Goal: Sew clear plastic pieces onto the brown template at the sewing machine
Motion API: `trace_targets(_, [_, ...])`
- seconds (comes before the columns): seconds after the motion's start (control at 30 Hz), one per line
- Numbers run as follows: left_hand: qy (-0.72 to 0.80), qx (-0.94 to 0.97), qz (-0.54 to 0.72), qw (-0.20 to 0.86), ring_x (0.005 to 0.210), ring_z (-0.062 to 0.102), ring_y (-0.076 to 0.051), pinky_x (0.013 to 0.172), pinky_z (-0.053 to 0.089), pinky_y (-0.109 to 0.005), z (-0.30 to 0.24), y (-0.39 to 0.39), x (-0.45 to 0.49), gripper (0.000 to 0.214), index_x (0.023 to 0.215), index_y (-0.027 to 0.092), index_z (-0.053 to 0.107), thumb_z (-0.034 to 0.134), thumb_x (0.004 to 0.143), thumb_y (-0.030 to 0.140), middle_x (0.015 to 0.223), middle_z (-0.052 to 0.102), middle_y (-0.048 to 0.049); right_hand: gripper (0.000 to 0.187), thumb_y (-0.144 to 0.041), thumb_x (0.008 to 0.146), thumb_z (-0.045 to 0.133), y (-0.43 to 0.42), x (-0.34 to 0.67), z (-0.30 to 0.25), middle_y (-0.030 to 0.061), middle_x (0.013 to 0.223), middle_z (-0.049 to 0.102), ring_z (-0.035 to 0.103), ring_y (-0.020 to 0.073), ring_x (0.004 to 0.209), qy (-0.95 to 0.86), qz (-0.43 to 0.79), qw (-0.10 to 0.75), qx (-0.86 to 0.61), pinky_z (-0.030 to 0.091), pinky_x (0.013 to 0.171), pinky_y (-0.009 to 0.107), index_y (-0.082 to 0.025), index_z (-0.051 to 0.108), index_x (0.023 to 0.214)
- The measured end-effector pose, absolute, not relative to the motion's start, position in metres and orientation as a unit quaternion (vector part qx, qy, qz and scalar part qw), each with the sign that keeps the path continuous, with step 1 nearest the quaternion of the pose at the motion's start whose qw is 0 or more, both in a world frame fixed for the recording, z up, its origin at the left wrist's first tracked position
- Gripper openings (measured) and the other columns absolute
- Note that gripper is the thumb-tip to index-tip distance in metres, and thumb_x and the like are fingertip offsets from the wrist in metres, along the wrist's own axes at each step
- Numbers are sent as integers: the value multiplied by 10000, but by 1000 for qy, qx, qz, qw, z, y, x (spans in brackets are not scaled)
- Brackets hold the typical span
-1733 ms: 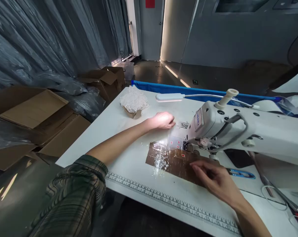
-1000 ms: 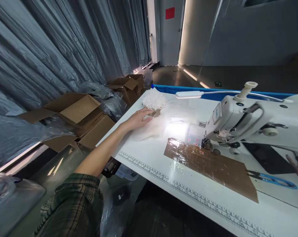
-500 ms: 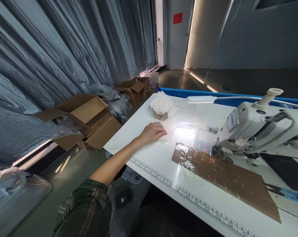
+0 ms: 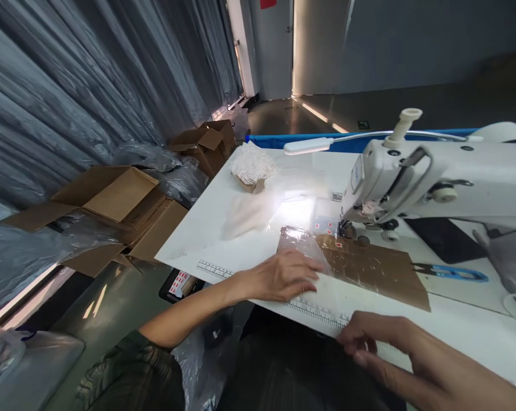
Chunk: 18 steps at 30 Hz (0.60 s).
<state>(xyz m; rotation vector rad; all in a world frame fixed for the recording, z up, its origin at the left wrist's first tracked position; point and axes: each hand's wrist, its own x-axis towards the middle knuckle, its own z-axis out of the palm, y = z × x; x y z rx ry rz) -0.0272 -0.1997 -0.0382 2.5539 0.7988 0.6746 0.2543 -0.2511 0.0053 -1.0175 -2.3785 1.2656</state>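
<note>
My left hand (image 4: 286, 275) is over the table's front edge, fingers and thumb closing on a clear plastic sheet (image 4: 301, 242). The sheet lies partly over a brown sheet (image 4: 375, 278) and stretches toward my right hand. Low in front, my right hand (image 4: 386, 345) has curled fingers with thumb and fingertips close together; what they pinch is hidden. Beyond both hands stands a white sewing machine (image 4: 438, 171). Near its needle area lies a clear piece with small red marks (image 4: 325, 220).
A small cardboard box heaped with white stringy material (image 4: 253, 164) sits at the table's far left. Blue-handled thread snips (image 4: 459, 273) lie right of the brown sheet. A lamp (image 4: 308, 146) hangs over the table. Open cardboard boxes (image 4: 116, 194) stand on the floor at left.
My left hand has come back from the far left of the table to its front edge. My right hand has entered at lower right. The view has shifted right and down.
</note>
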Motion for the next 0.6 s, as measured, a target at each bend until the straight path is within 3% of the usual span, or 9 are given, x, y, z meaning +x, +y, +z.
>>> trace_targets(0.13, [473,835,253,119,1128,605,-225,960,518,-430,-34,-185,-38,248,1187,167,573,500,968,258,1199,635,-117,302,-378,881,602,-246,259,1,27,1069,722,689,217,926,-800,450,118,-380,583,782,268,-331,661,1173])
trace_targets(0.37, [511,797,281,158,968,628,-195,842,536,-359,-33,-178,-41,110,876,165,614,548,929,235,1015,651,-72,296,-418,896,581,-241,254,-9,34,1111,705,666,225,968,-769,480,125,-403,566,812,290,-321,671,1160])
trace_targets(0.47, [513,746,319,281,885,666,-179,760,556,-321,-21,-189,-26,87,913,165,598,560,918,243,925,677,-53,363,-451,891,580,-233,243,-8,67,1128,690,657,239,968,-739,486,154,-440,566,793,317,-291,646,1211])
trace_targets(0.6, [402,643,319,569,775,709,-154,663,578,-272,2,-213,3,149,976,173,560,583,912,305,858,707,-49,451,-496,859,612,-224,225,-7,56,1025,687,654,199,868,-693,553,180,-427,554,735,293,-246,601,1235])
